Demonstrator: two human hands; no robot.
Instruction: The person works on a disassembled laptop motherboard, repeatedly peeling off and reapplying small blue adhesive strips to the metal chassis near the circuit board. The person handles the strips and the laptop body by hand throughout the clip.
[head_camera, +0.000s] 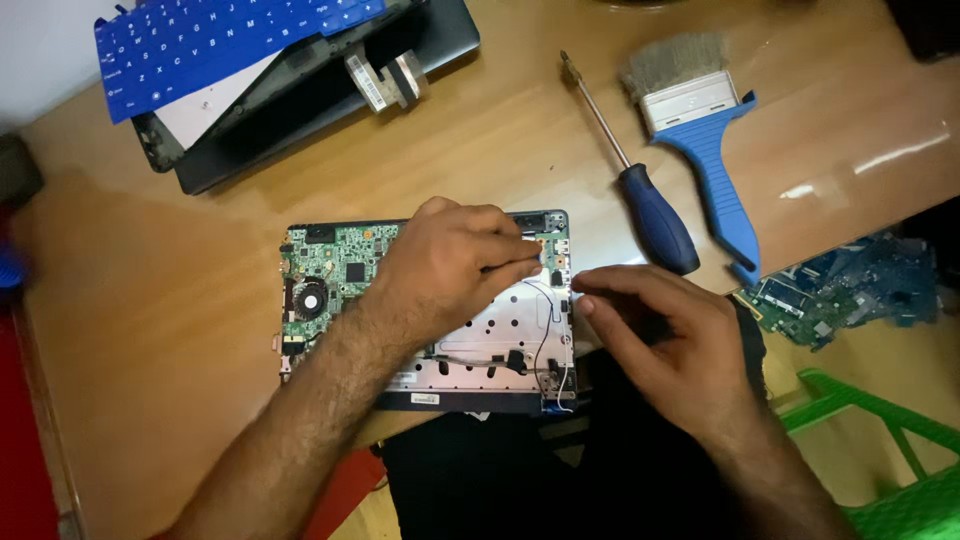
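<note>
Opened laptop base (425, 320) lying flat at near edge of wooden table (200, 300), green circuit board (335, 270) and small fan (311, 298) exposed on its left part, perforated metal plate (500, 325) on its right

Left hand (450, 265) resting palm down across the board, fingers drawn together, tips pinched at a small part near the base's upper right corner; whether anything is gripped between them cannot be told

Right hand (665, 340) at the base's right edge, fingers loosely curled, thumb and forefinger tip touching the edge; nothing seen held

Blue-handled screwdriver (640, 190) and blue brush (700, 120) lying beyond right hand, well apart from both hands

Blue keyboard (220, 40) on a dark laptop shell (300, 100) at far left

Loose circuit board (850, 290) at right, above green plastic stool (880, 440)
</note>
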